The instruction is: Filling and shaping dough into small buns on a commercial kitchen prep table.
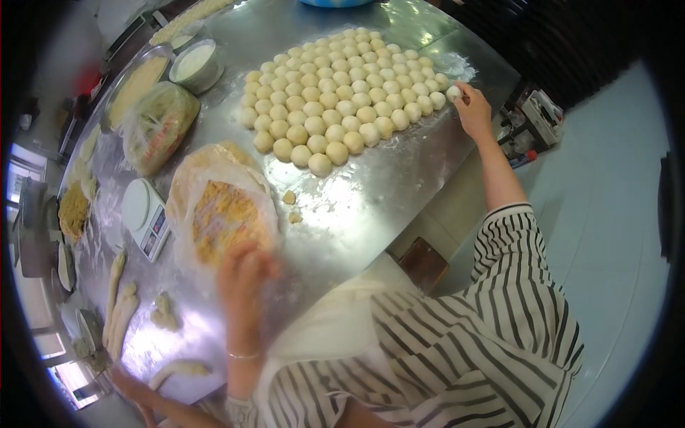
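My right hand (473, 109) holds a round white dough ball (454, 93) at the right end of a large block of dough balls (332, 101), which lie in close rows on the metal table (342, 235). My left hand (246, 273), blurred, is over the near edge of an open plastic bag of crumbly yellow filling (230, 214); whether its fingers hold anything cannot be made out. Two small yellow lumps (289, 197) lie right of the bag. A white kitchen scale (140, 206) stands on its left.
Beyond the scale are a tied plastic bag (160, 125), a metal bowl of white powder (197, 61) and a wide pan (136, 88). Dough strips (120, 315) lie at the near left, where another person's hand (131, 388) reaches in. A brown stool (424, 263) stands below the table edge.
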Motion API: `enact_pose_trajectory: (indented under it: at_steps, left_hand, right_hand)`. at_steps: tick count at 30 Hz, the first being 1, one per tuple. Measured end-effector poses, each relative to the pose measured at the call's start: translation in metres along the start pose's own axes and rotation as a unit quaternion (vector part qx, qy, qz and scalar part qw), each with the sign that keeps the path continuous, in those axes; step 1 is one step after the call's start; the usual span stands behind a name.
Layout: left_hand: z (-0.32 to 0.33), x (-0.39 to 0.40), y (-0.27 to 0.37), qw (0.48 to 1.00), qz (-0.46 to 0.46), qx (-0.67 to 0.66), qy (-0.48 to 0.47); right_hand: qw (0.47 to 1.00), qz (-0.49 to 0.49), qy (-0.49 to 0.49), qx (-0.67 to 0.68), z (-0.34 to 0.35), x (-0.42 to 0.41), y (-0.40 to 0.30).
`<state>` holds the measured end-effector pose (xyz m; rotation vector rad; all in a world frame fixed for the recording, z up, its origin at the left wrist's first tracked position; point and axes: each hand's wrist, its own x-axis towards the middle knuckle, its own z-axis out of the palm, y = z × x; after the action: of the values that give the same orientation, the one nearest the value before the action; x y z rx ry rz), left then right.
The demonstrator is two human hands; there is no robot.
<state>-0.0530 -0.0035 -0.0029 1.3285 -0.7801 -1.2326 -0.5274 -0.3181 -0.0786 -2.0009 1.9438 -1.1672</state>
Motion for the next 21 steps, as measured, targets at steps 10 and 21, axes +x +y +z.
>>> enact_pose_trajectory:
  at_steps: [10, 21]
  left_hand:
    - [-0.062, -0.067, -0.009, 0.98, 0.003, -0.012, 0.198]
    - [-0.223, -0.133, -0.027, 0.836, 0.117, -0.022, 0.535]
  right_hand:
    - [0.984, 0.055, -0.169, -0.005, 0.029, 0.019, 0.016]
    - [0.995, -0.064, -0.08, -0.009, 0.016, 0.031, 0.012]
